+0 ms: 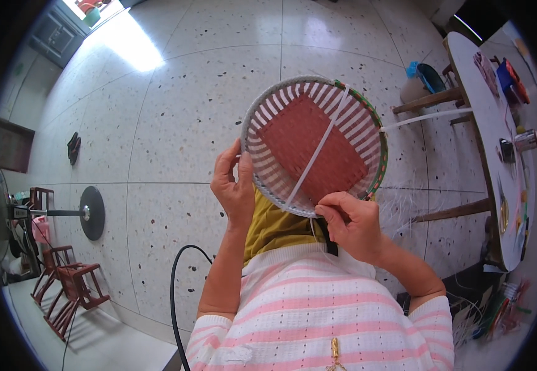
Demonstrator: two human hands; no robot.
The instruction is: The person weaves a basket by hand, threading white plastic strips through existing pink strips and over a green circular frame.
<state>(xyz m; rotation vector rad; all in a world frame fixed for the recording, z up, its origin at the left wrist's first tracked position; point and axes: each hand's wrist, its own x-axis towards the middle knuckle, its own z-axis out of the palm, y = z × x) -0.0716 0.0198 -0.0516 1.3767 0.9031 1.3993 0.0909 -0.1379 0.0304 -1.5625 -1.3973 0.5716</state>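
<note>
A round woven basket point(310, 145) with a red woven base and white slatted sides rests over my lap, its opening toward me. Grey-white wrapping covers much of its rim; a green and orange stretch shows along the right. Across the opening runs a white strip point(318, 147). My left hand point(234, 182) grips the rim at the left, thumb on the near side. At the bottom of the rim, my right hand point(350, 221) is pinched closed beside the wrapping. What its fingertips hold is too small to make out. A long pale strand point(426, 119) stretches from the right rim toward the table.
A white table point(497, 161) with a metal can point(526, 140) and several small things stands at the right. Loose clear strands point(404, 210) spread beside the basket. Brown wooden chairs point(77, 281) and a round black stand base point(93, 213) are at the left. A bucket point(414, 89) stands near the table.
</note>
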